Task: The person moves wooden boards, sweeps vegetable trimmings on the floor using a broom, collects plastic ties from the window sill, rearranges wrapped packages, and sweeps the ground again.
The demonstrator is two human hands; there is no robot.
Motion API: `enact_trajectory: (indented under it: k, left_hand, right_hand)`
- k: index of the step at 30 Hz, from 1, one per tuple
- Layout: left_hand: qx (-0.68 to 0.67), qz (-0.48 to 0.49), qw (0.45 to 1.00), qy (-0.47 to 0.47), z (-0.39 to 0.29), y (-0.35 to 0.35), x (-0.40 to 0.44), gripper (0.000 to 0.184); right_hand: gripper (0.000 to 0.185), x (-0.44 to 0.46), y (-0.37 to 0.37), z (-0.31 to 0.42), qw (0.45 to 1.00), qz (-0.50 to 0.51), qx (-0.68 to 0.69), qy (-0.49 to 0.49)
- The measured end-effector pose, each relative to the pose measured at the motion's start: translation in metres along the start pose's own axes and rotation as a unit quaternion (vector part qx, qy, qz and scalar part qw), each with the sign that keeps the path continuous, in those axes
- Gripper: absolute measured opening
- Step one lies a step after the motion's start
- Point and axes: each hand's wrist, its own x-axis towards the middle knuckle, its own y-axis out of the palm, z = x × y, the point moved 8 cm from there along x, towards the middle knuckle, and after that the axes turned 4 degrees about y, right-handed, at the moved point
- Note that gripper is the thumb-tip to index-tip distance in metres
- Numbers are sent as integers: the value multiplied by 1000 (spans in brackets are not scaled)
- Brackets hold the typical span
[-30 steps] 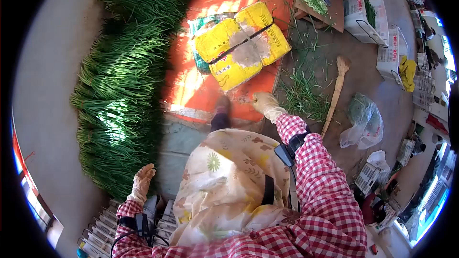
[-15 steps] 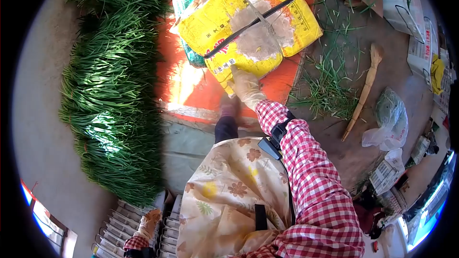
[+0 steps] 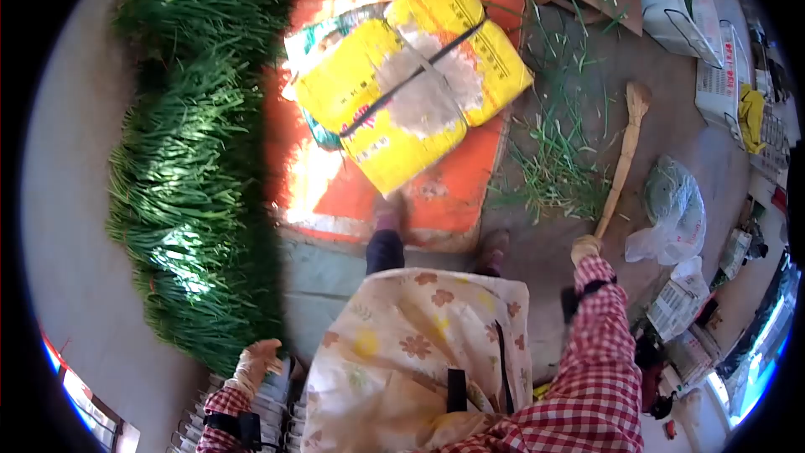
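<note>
My right hand (image 3: 588,247) is closed around the thin lower end of a short, straw-coloured broom (image 3: 625,155) with a flared far end, lying on the dark floor. At lower left, my left hand (image 3: 258,362) has its fingers apart and holds nothing. It is beside the lower end of a long row of green leafy bundles (image 3: 189,176), above white wire-handled baskets (image 3: 197,419). Ahead of me a yellow sack-covered pad (image 3: 356,75), bound with a dark strap, rests on an orange sheet (image 3: 436,193). Neither hand touches the pad.
Loose green leaves (image 3: 558,168) are scattered left of the broom. A clear plastic bag (image 3: 671,210) sits to its right. White baskets (image 3: 721,84) line the far right, with a yellow cloth (image 3: 750,117) on one. My feet are below the pad.
My right hand has left the yellow pad, moved right and down, and taken hold of the broom's thin end. My left hand has risen slightly from the baskets. The view has shifted a little.
</note>
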Motion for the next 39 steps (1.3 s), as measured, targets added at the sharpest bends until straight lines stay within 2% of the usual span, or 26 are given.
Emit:
enact_trajectory:
  k: [2,3,4,5,7,8,9,11,12,14,17,18,20,21,22,23,24,25,27,29,30,33,35,36,38,39]
  left_hand:
    - [131,36,990,-30,-17,14,19,26]
    - [216,32,974,-67,-38,28,24,27]
    - [274,33,960,-48,-50,31,43,28]
    - [330,33,943,-24,-64,37,64,28]
    - [452,35,889,64,-101,49,113,35]
    - [470,-12,873,129,-131,62,120,37]
    - [407,-33,882,234,-138,58,147,36]
    - [158,62,955,244,-187,114,137,36]
    - [147,68,963,214,-197,127,142,36]
    - [211,69,943,249,-215,143,161,46]
    - [186,68,945,260,-229,158,187,56]
    - [165,66,947,266,-232,161,195,59]
    - [265,54,919,288,-250,180,184,61]
    - [293,50,912,284,-250,183,182,60]
    - [276,61,918,277,-246,186,182,58]
    - [293,59,913,277,-238,181,193,57]
    - [312,55,908,273,-222,168,210,56]
    - [329,52,903,269,-210,162,216,55]
    - [326,26,913,243,-199,157,208,47]
    - [346,-5,908,237,-178,132,223,43]
    - [348,-26,908,232,-166,115,234,43]
    - [365,-65,911,180,-161,99,229,41]
    - [395,-81,899,171,-164,98,223,40]
    - [474,-89,853,200,-174,101,218,41]
    - [444,-93,870,195,-173,105,227,40]
    - [478,-97,850,198,-182,113,224,41]
  right_hand:
    - [35,7,-29,5,983,-26,139,118]
    - [36,19,-49,38,951,18,291,100]
    - [38,31,-69,72,893,66,435,95]
    - [42,49,-83,112,761,116,636,52]
    - [65,61,-137,176,643,170,746,20]
    - [74,75,-149,203,642,168,748,-6]
    - [77,100,-137,219,631,126,765,30]
    - [69,119,-154,256,549,49,834,-30]
    - [67,128,-159,269,514,37,856,-39]
    - [63,144,-165,287,443,11,895,-52]
    - [56,146,-169,292,331,-25,941,-61]
    - [48,133,-170,281,359,-23,932,-48]
    - [38,79,-197,246,412,-31,910,-40]
    - [39,52,-206,211,363,-109,924,-59]
    - [40,35,-191,168,365,-122,922,-49]
    - [42,14,-175,122,420,-118,900,-5]
    - [36,-29,-182,82,478,-233,847,16]
    - [36,-52,-170,43,490,-248,835,43]
    - [34,-114,-174,-23,634,-352,674,138]
    - [34,-158,-197,-39,680,-481,535,140]
    - [38,-167,-194,-52,735,-495,415,207]
    - [41,-181,-200,-46,730,-504,211,411]
    - [40,-153,-203,-18,735,-551,113,379]
    - [40,-136,-201,2,739,-544,178,355]
    - [41,-105,-229,74,780,-465,331,257]
    - [40,-74,-228,103,846,-398,298,193]
